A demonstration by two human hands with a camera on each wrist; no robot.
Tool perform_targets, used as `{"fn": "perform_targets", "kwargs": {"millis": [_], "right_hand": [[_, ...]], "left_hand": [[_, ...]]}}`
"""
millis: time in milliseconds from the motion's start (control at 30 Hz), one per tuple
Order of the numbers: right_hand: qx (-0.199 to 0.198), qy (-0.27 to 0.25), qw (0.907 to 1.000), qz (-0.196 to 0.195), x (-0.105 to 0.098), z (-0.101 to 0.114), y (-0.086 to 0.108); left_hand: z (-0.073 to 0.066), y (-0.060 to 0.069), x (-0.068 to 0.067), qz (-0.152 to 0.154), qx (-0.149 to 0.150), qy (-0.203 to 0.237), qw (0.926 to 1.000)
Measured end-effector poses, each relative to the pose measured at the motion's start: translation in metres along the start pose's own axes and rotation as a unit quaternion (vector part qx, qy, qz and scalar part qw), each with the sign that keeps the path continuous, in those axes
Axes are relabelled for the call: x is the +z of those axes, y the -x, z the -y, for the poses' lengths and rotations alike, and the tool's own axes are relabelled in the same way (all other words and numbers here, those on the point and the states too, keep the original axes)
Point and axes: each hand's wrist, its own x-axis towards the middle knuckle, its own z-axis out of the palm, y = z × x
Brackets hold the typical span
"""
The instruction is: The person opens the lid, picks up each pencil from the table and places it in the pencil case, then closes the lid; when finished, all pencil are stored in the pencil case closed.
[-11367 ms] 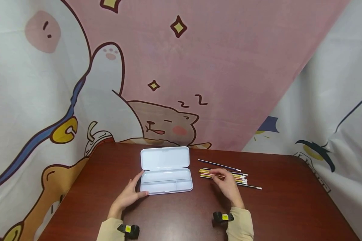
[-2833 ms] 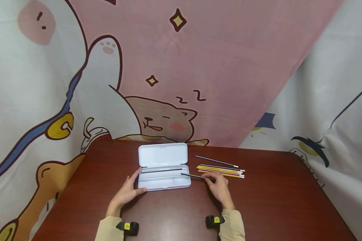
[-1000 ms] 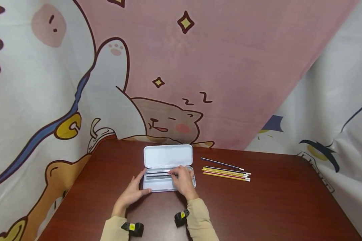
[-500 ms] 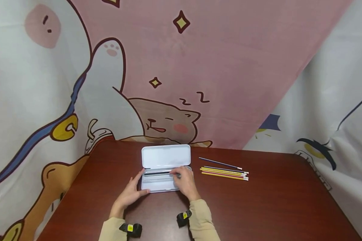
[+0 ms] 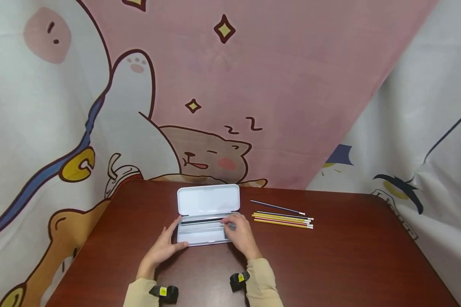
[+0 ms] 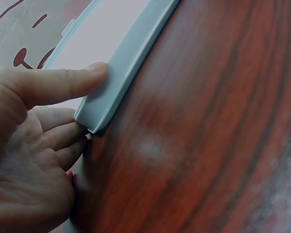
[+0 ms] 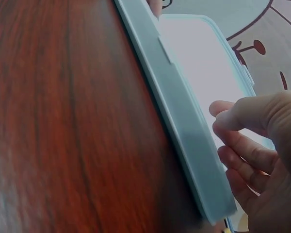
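A white pencil case [image 5: 205, 244] lies on the table with its lid [image 5: 208, 199] folded back. At its left end, my left hand [image 5: 162, 248] holds it, thumb on the front wall and fingers along the side. Dark pencils [image 5: 199, 221] lie lengthwise in the back compartment. My right hand [image 5: 241, 234] is over the right part of the case, fingertips close to the pencils' right ends. In the right wrist view its thumb and loosely bent fingers [image 7: 245, 145] show nothing between them. The hand hides the case's right end.
Right of the case, several yellow, red and dark pencils [image 5: 283, 219] lie together, white eraser ends rightward. A dark blue pencil [image 5: 277, 207] lies apart behind them. The brown table [image 5: 330, 264] meets a cartoon-printed cloth [image 5: 292, 85] at its back edge.
Earlier the case held no pencils; my right hand has brought dark ones from the pile into the back compartment. In the last half second it shifted slightly right. My left hand stayed on the case.
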Motion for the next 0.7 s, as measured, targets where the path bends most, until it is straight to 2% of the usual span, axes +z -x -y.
{"fn": "perform_targets", "kwargs": {"millis": [333, 600, 700], "right_hand": [[0.028, 0.002, 0.9993, -0.023, -0.022, -0.010, 0.008], [0.083, -0.016, 0.9957, -0.040, -0.043, -0.029, 0.014], [0.098, -0.006, 0.9942, -0.045, -0.055, -0.038, 0.016]], "left_hand": [[0.000, 0.000, -0.001, 0.000, -0.010, -0.001, 0.9999], [0.000, 0.001, -0.001, 0.000, -0.013, -0.002, 0.9999], [0.000, 0.000, -0.001, 0.004, -0.011, -0.004, 0.9999]]}}
